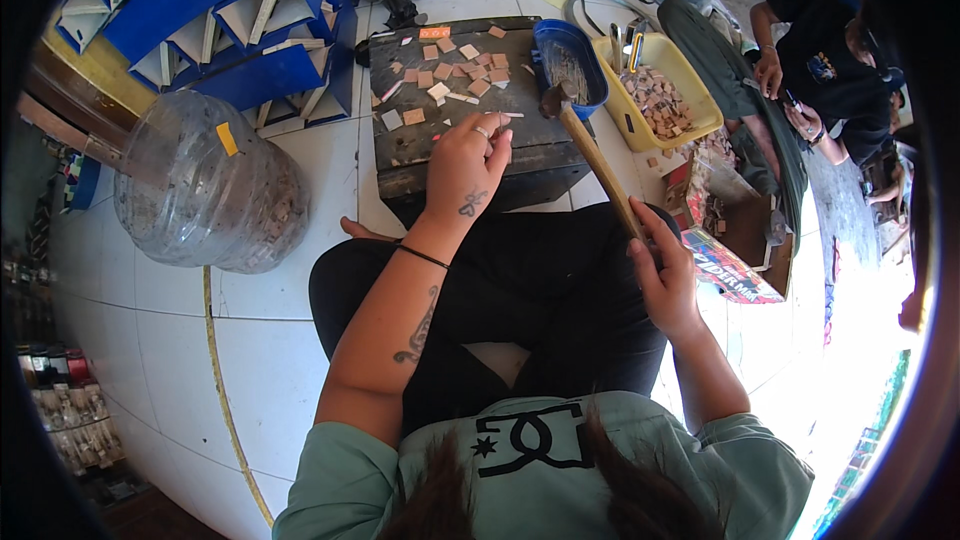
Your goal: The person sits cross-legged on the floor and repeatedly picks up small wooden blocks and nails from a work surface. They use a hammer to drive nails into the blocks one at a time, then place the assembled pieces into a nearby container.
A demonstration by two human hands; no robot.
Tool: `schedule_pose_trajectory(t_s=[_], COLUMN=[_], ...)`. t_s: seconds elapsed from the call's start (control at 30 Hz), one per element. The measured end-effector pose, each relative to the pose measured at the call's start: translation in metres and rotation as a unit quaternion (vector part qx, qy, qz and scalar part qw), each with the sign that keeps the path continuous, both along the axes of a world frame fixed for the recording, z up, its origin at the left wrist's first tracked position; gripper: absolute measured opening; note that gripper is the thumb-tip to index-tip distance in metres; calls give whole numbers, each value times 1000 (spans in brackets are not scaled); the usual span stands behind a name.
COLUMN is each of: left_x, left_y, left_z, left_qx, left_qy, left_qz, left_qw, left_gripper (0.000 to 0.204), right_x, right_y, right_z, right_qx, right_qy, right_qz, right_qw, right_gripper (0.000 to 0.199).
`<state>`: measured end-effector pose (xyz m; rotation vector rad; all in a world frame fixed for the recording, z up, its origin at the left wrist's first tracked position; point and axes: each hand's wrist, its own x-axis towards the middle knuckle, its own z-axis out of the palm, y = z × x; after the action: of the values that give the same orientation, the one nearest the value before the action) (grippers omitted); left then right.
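Note:
My right hand [662, 275] is wrapped round the lower end of a hammer [602, 162] with a long wooden handle. Its metal head is raised near the right edge of a dark, worn wooden block [520, 180]. Over the block's top, my left hand [468, 165] has its fingers pinched together; whatever is between them is too small to make out. Several small square wooden pieces [438, 92] lie scattered on the block beyond my left hand. A blue plastic tray [599, 55] with what look like thin nails sits at its right edge, partly behind the hammer head.
A yellow basin [707, 123] full of wooden squares stands to the right, tools at its rim. Nearer lies an open printed carton [735, 265]. On the left are a large clear plastic jug [180, 210] and stacked blue-and-white panels [180, 35]. Another person [825, 65] sits at far right.

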<state>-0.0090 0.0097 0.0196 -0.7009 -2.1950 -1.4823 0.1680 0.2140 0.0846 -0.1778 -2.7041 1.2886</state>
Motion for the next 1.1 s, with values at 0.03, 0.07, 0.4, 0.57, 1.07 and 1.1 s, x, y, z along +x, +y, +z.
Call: schedule_pose_trajectory(t_s=[0.03,0.07,0.4,0.57,1.07,1.1], left_x=[0,0,-7,-8,-7,-7], left_y=[-1,-3,-6,-3,0,0], left_z=[0,1,-4,-5,-6,-7], left_qx=[-16,-35,-103,-66,-109,-105], left_qy=[-1,-2,87,68,77,77], left_qz=[4,7,31,59,77,77], left_qw=[1000,999,990,994,988,988], left_gripper=[15,15,17,17,13,12], right_x=[0,-1,-2,-4,-22,-23], right_y=[0,-1,-4,-7,-24,-25], right_z=[1,1,6,17,46,46], right_qx=[5,6,-15,5,134,142], right_qy=[22,26,12,23,79,74], right_qz=[14,16,26,60,125,128], right_qw=[1000,1000,999,998,980,979], right_gripper=[44,44,45,45,48,48])
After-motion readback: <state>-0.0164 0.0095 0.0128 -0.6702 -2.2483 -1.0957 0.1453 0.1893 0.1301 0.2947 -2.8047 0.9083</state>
